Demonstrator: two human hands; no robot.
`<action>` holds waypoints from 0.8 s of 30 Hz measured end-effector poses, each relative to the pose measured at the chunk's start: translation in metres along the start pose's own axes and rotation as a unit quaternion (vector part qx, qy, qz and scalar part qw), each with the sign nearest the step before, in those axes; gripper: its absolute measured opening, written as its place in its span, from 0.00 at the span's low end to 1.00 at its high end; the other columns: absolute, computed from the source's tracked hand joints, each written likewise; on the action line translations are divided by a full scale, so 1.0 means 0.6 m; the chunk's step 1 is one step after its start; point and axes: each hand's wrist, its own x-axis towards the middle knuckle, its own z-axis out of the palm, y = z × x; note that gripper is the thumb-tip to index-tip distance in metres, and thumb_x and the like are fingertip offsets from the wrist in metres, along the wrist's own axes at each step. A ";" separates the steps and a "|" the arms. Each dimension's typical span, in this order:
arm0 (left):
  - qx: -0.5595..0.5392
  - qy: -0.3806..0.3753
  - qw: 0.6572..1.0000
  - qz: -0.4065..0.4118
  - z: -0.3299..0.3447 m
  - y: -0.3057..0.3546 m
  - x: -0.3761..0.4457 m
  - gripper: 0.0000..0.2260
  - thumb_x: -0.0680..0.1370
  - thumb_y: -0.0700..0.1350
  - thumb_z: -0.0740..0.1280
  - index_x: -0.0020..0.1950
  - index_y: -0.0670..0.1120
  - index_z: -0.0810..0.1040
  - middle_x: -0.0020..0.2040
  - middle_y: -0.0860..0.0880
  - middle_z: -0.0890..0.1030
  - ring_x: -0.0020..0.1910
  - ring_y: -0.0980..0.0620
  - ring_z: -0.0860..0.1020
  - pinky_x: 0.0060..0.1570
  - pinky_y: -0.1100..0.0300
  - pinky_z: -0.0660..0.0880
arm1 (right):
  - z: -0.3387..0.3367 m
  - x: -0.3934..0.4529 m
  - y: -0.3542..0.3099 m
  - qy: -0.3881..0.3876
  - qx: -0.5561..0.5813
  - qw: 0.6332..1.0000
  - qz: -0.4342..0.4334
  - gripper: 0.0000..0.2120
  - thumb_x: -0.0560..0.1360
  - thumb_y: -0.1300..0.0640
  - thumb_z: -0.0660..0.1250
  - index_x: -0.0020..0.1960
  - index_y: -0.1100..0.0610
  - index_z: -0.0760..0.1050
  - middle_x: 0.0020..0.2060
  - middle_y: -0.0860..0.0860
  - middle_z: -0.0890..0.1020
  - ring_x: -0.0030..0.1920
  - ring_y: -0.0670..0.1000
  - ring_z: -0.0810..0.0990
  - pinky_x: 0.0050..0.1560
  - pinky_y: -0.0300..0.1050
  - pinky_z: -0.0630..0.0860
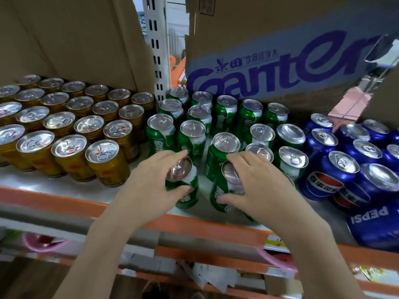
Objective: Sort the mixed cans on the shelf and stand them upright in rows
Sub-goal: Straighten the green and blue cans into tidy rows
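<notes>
Three can groups point(226, 117) crowd one white shelf point(64, 186).

Printed cardboard box point(280, 61) behind, plain cardboard box point(71, 37), white slotted upright point(156, 50)

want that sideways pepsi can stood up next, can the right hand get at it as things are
Probably not straight away: the right hand grips a green can and would have to set it down. Otherwise the lying Pepsi can sits at the shelf's front edge with nothing in front.
</notes>
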 end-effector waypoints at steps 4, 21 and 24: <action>-0.008 -0.010 1.000 -0.004 -0.014 -0.008 -0.001 0.30 0.70 0.47 0.74 0.70 0.52 0.69 0.66 0.56 0.71 0.66 0.55 0.68 0.60 0.66 0.62 | 0.003 0.002 -0.007 0.017 0.000 1.000 0.003 0.31 0.71 0.41 0.67 0.68 0.53 0.62 0.63 0.47 0.68 0.62 0.50 0.65 0.61 0.41 0.64; 0.005 -0.165 0.980 0.109 -0.107 -0.100 0.065 0.29 0.72 0.40 0.71 0.70 0.54 0.68 0.70 0.57 0.66 0.69 0.61 0.63 0.61 0.76 0.56 | 0.020 0.087 -0.128 0.024 0.081 0.996 -0.004 0.34 0.75 0.58 0.65 0.76 0.53 0.51 0.73 0.48 0.58 0.72 0.50 0.55 0.67 0.34 0.48; 0.041 -0.164 0.976 0.137 -0.109 -0.115 0.079 0.30 0.72 0.43 0.72 0.72 0.51 0.67 0.71 0.54 0.67 0.69 0.58 0.64 0.60 0.75 0.54 | 0.027 0.098 -0.139 0.015 0.086 0.996 0.014 0.34 0.76 0.59 0.63 0.76 0.54 0.49 0.74 0.47 0.55 0.73 0.48 0.52 0.66 0.32 0.44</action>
